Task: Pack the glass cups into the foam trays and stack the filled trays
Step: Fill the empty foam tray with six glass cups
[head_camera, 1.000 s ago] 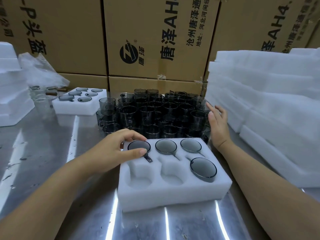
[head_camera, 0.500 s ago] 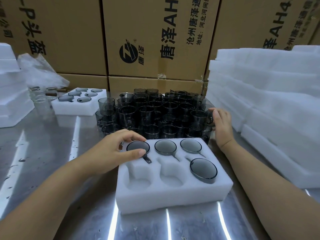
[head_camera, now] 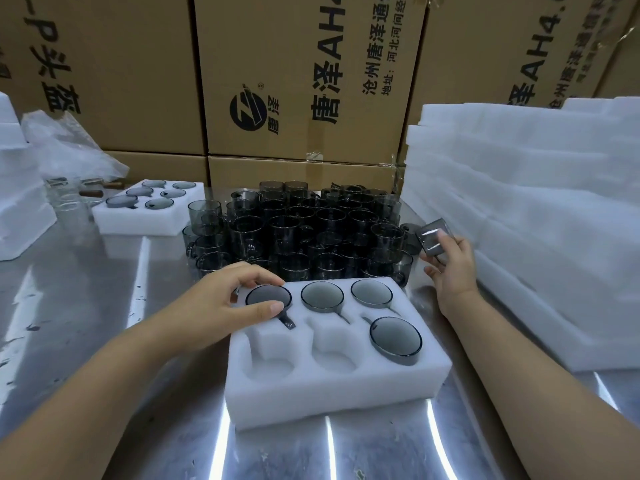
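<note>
Orientation matters: right hand (head_camera: 453, 268), gripping a smoky glass cup (head_camera: 434, 239), should seat it inverted in an empty foam-tray pocket (head_camera: 334, 356) while left hand (head_camera: 221, 299) pinches the far-left cup (head_camera: 268, 296)

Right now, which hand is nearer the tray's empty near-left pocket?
Left. The left hand grips the back-left cup, behind the empty pocket; the right hand holds a loose cup beyond the far right corner of the foam tray.

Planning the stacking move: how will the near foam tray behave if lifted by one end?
Likely light but somewhat bendy: the foam tray is soft white foam. Its seated cups sit sunk in pockets, so probably stay put; the front-right cup stands a little proud and might shift.
</note>
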